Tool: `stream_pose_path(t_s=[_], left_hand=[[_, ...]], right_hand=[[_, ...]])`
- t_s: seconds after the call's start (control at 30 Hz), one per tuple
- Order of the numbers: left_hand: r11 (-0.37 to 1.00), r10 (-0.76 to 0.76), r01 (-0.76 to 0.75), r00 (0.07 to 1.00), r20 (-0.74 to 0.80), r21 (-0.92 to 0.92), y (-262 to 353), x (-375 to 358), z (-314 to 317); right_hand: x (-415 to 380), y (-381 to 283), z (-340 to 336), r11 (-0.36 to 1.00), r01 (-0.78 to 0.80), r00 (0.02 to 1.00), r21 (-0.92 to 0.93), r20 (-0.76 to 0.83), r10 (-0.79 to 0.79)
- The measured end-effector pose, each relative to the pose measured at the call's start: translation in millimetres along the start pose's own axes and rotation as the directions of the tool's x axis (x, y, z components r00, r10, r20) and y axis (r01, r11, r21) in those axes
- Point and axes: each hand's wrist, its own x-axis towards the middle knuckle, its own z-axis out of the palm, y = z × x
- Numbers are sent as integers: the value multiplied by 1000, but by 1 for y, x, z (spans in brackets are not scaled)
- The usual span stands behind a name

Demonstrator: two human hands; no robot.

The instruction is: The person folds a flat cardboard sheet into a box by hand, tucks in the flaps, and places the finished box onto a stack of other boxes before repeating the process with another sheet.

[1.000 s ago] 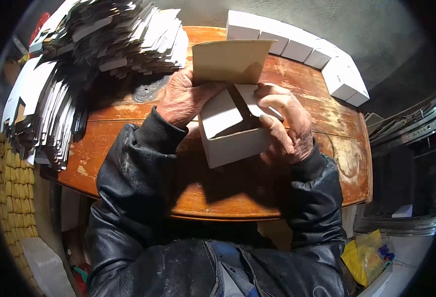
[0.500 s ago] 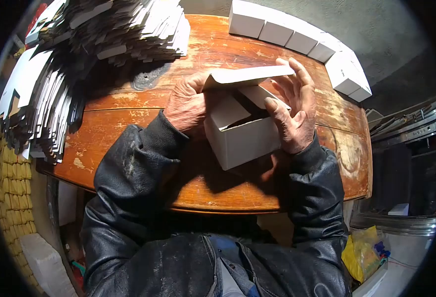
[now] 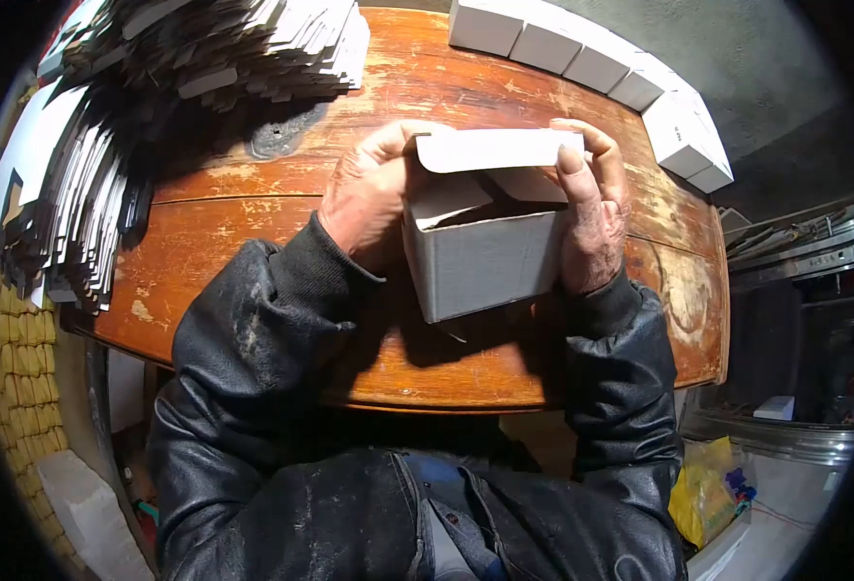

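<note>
A white cardboard box (image 3: 493,263) is held up over the front part of the wooden table, between my two hands. Its lid flap (image 3: 499,149) is partly raised with the tuck edge bent down, and the smaller side flaps are folded inward over a dark gap. My left hand (image 3: 373,189) grips the box's left side and back, its fingers mostly hidden behind the lid. On the right side, my right hand (image 3: 596,208) has its thumb at the lid's right corner and its fingers curled behind.
Finished-looking white boxes (image 3: 548,48) stand in a curved row along the table's far right edge. Stacks of flat cardboard (image 3: 83,198) fill the left side of the wooden table (image 3: 252,228). A yellow bag (image 3: 708,489) lies below at the right.
The lid flap's front edge has tipped down toward the box opening. My right thumb has moved up onto the lid's corner, and the box has turned so its front faces me more.
</note>
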Motion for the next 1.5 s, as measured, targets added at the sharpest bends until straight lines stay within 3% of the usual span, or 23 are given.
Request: stream_pose_path(t_s=[0.03,0.1,0.2,0.3,0.43,0.57,0.67,0.77,0.87,0.97,1.03,1.13,1.17,1.27,1.3,1.5], left_hand=[[992,0,3,1000,-23,128,1,-1,2],[924,211,-235,971,109,302,-9,3,-9],[847,317,-375,925,209,377,-15,0,-9],[975,223,-220,965,137,-36,-20,3,2],[982,161,-167,984,74,85,-18,-1,4],[969,227,-237,966,126,69,-17,-3,4],[919,322,-347,935,150,188,-17,-3,3],[794,440,-490,871,217,360,-21,2,-2],[680,465,-530,846,261,506,-20,0,-3],[650,439,-486,868,234,584,-17,-7,3],[581,496,-554,822,281,596,-23,-3,-3],[436,567,-650,736,371,623,-19,-7,4],[377,585,-678,702,405,630,-16,-9,7],[301,467,-636,748,471,711,-15,-5,-2],[444,427,-560,818,384,699,-14,-11,3],[475,568,-669,729,383,571,-20,-5,3]], right_hand=[[2,2,0,999,13,1000,46,-20,-12],[4,7,-1,993,46,999,112,-10,-45],[4,9,-2,989,77,997,127,-7,-77],[3,8,-4,986,69,998,154,1,-70],[8,24,-10,977,182,982,110,27,-186],[7,19,-10,978,206,977,42,48,-208],[6,17,-8,980,200,978,13,61,-201],[6,16,-9,980,200,977,0,71,-199],[8,16,-11,971,236,968,-40,95,-231],[7,16,-11,966,254,962,-38,114,-248],[7,15,-9,965,260,961,-34,108,-255],[3,7,-4,995,85,995,51,46,-87],[4,9,-5,992,124,990,39,56,-126],[7,15,-10,979,201,975,20,90,-202],[7,15,-11,980,199,974,27,104,-201],[7,17,-13,980,193,970,43,144,-197]])
